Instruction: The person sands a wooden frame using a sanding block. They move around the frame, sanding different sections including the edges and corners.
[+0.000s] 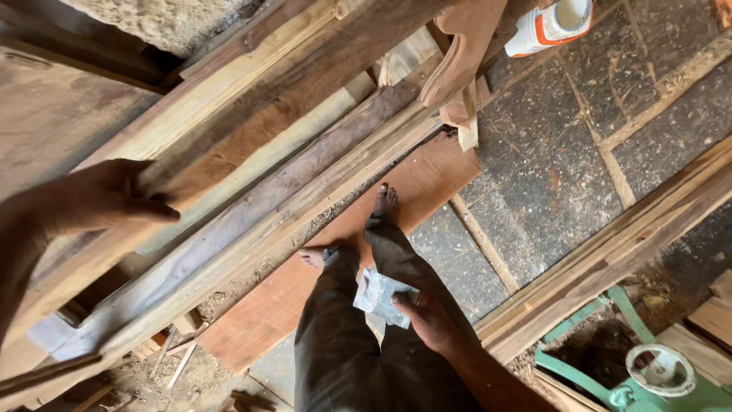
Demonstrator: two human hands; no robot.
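Note:
My left hand (pixel 95 200) rests on the edge of a long brown wooden plank (pixel 252 114) in a stack of planks that runs diagonally from lower left to upper right. Its fingers lie flat against the wood. Down by my thigh, my right hand (pixel 428 320) holds a crumpled grey-white piece of sandpaper or cloth (pixel 379 296). My bare feet stand on a reddish flat board (pixel 415 187) on the floor beside the stack.
A dark stone floor (pixel 549 175) with thin wooden strips spreads to the right. More long planks (pixel 610 252) lie diagonally at right. A green metal machine frame (pixel 648 374) is at lower right, a white and orange container (pixel 550 24) at top. Sawdust covers the lower left.

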